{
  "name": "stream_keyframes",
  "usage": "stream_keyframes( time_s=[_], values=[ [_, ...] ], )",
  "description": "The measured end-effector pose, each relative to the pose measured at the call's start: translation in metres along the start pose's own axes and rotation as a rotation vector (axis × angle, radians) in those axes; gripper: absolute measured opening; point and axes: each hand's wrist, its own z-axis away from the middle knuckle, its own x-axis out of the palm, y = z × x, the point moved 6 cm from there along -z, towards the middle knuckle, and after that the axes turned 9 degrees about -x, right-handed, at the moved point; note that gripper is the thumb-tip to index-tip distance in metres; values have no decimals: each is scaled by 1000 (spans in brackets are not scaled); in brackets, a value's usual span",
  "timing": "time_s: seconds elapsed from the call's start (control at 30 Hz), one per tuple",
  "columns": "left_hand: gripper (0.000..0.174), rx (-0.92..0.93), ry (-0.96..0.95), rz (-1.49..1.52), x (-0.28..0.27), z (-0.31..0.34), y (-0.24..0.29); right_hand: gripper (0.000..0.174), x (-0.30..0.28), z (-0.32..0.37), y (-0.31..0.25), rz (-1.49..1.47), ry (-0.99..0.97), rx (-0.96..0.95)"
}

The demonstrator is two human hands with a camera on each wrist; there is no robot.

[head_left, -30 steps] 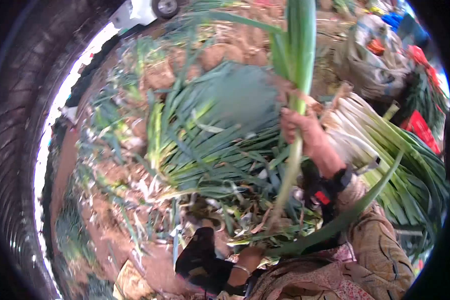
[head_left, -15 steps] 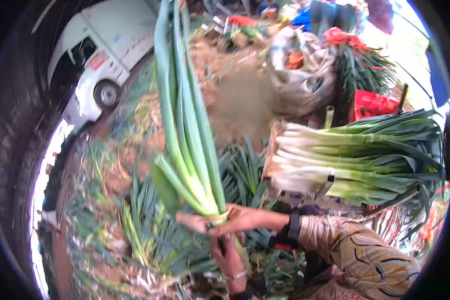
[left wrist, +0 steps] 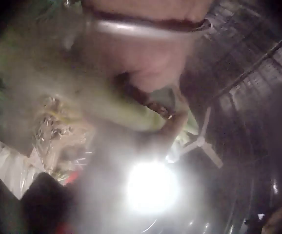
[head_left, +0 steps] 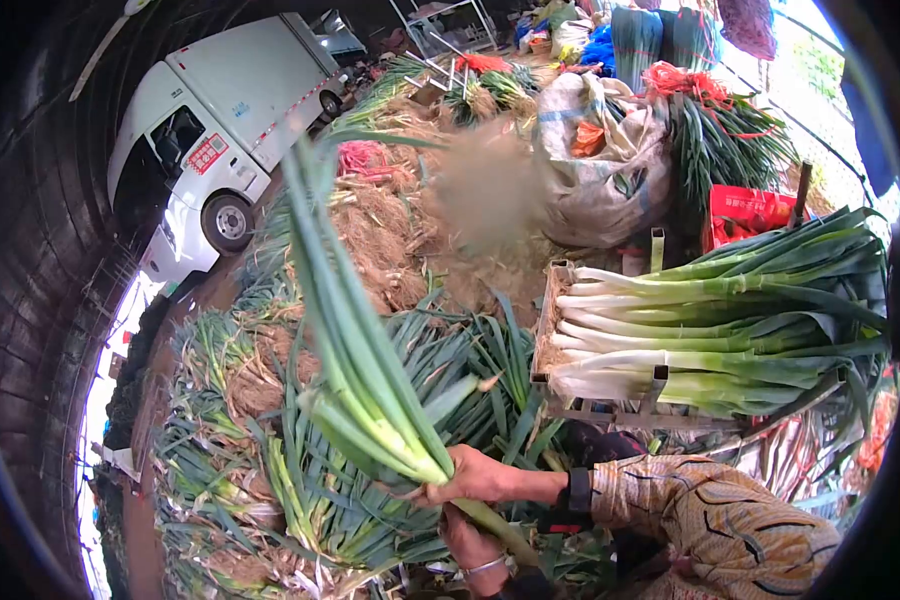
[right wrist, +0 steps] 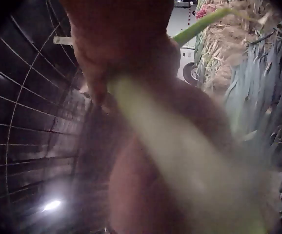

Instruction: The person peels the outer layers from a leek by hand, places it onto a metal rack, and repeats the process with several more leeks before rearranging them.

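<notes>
A large leek [head_left: 355, 345] is raised before me, its green leaves fanning up and to the left. My right hand [head_left: 485, 475] grips it where the leaves join the stalk. Just below, my left hand [head_left: 470, 540], with a bangle at the wrist, holds the same leek. In the left wrist view, fingers of the left hand [left wrist: 155, 78] curl round the pale green stalk [left wrist: 126, 112]. The right wrist view shows the blurred white stalk [right wrist: 175, 141] running down from the right hand [right wrist: 131, 63]. A short leaf with a torn brown tip [head_left: 460, 398] sticks out to the right.
Trimmed leeks [head_left: 670, 340] lie stacked on a metal-framed rack to my right. Loose leeks [head_left: 370, 500] cover the ground ahead, with rooty bundles [head_left: 380, 235] beyond. A woven sack [head_left: 605, 170] stands behind the rack; a white truck [head_left: 220, 130] is parked at the back left.
Both hands have come together at the leek's neck; a second ago the left was low near its base. The leek has moved left and its leaves lean further left. The head view has lifted.
</notes>
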Motion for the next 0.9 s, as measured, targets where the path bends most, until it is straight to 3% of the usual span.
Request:
stream_keyframes(
  time_s=[0.03,0.07,0.2,0.3,0.33,0.43,0.5,0.57,0.6,0.63,0.77,0.9],
  values=[
    [26,-152,-72,573,37,1,-55,38,5,2,-12,192,2,-8],
    [28,-73,-166,319,40,7,-45,38,4,3,-14,271,-2,25],
    [31,-59,-358,178,69,56,-54,39,0,-1,-22,412,46,95],
    [33,-131,-458,71,90,93,-83,43,-10,-11,-34,382,84,-84],
    [34,-168,-503,9,95,102,-95,43,-12,-10,-33,409,111,-64],
    [37,-338,-669,-407,98,107,-148,36,-15,-11,-32,308,160,-106],
    [38,-315,-484,-480,74,82,-144,34,-14,-17,-39,262,195,-156],
    [44,-101,-122,3,29,38,-93,33,-15,-17,-40,264,226,-185],
    [45,-311,-163,688,16,22,-72,33,-15,-16,-38,265,241,-198],
    [39,-384,-90,1012,-1,10,-34,33,-15,-18,-40,269,249,-218],
    [23,-176,146,397,-29,-1,29,34,-20,-19,-38,256,358,-182],
    [19,-277,204,540,-14,5,16,35,-26,-16,-38,235,447,-167]
  ],
)
